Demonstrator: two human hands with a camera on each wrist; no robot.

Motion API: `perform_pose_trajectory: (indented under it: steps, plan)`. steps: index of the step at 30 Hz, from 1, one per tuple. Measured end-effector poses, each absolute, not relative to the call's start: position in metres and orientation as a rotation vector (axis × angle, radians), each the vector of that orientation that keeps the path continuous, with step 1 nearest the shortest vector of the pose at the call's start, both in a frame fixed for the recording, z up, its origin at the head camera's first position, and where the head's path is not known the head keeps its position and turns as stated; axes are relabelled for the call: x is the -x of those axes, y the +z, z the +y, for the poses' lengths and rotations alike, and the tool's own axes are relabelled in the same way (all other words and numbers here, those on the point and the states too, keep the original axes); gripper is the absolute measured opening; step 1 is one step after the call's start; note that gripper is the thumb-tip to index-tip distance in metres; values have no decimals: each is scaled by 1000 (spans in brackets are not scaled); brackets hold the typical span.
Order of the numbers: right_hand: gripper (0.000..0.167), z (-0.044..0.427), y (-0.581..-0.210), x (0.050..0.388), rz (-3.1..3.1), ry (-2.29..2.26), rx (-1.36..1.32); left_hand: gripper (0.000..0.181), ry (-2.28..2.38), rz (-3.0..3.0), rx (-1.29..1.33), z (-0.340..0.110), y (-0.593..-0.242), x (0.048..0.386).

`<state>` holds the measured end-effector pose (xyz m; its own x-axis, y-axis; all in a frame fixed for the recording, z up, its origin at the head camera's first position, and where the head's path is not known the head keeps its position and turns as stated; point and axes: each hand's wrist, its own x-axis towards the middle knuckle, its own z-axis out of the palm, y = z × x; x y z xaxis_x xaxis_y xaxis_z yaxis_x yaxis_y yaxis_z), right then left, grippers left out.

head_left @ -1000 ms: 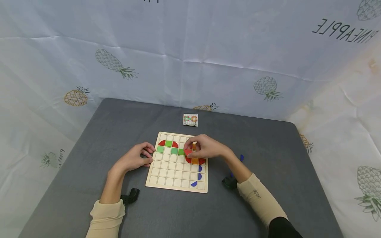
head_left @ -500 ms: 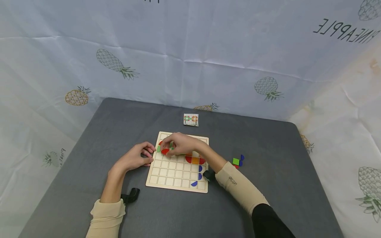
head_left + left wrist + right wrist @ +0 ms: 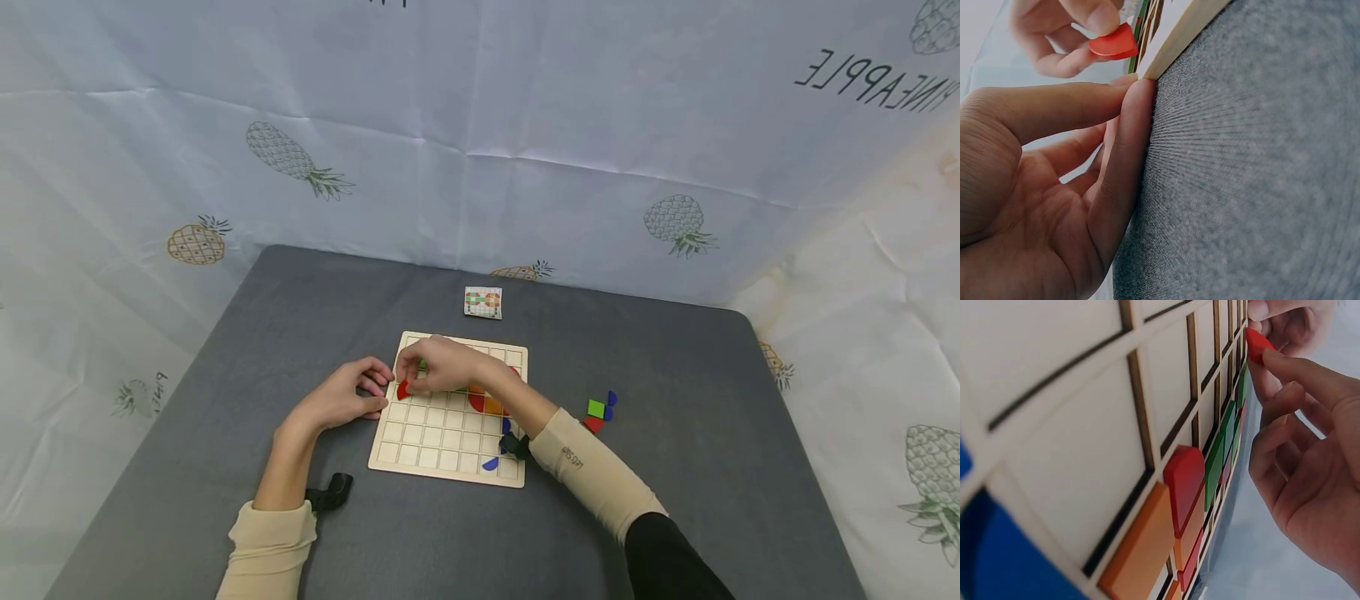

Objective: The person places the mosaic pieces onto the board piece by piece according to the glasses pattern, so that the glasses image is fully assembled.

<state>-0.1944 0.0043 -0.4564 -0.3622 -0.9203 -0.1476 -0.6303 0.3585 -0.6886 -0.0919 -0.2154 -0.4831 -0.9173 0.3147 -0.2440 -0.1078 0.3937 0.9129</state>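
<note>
My right hand (image 3: 438, 365) pinches a red rounded piece (image 3: 402, 389) between thumb and fingertips, over the left side of the wooden grid board (image 3: 420, 454). In the left wrist view that red piece (image 3: 1114, 44) has one curved edge and appears just above the board's edge. My left hand (image 3: 345, 392) lies at the board's left side, its fingertips touching the edge (image 3: 1175, 40). Green pieces (image 3: 1215, 464), red and orange pieces (image 3: 1141, 544) sit in the grid cells. Blue half-round pieces (image 3: 490, 463) lie at the board's right side. My right hand and forearm hide part of the upper rows.
Right of the board, a green square (image 3: 596, 408), a red piece (image 3: 592, 424) and blue half-rounds (image 3: 612, 398) lie on the dark grey table (image 3: 675, 467). A small printed pattern card (image 3: 483, 302) lies behind the board. A pineapple-print cloth (image 3: 450, 183) hangs behind the table.
My right hand has carried the red piece leftwards across the board, from the right-hand pieces to the left edge. The loose pieces at the right have come into sight. My left hand stays put.
</note>
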Motion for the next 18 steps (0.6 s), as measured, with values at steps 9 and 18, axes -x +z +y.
perform_pose_trajectory:
  steps: [9,18]
  plan:
    - [21,0,-457,194,2120,-716,1379,36,1533,2280,-167,-216,-483,91]
    - [20,-4,-458,193,2127,-685,1399,36,1528,2289,-165,-216,-484,92]
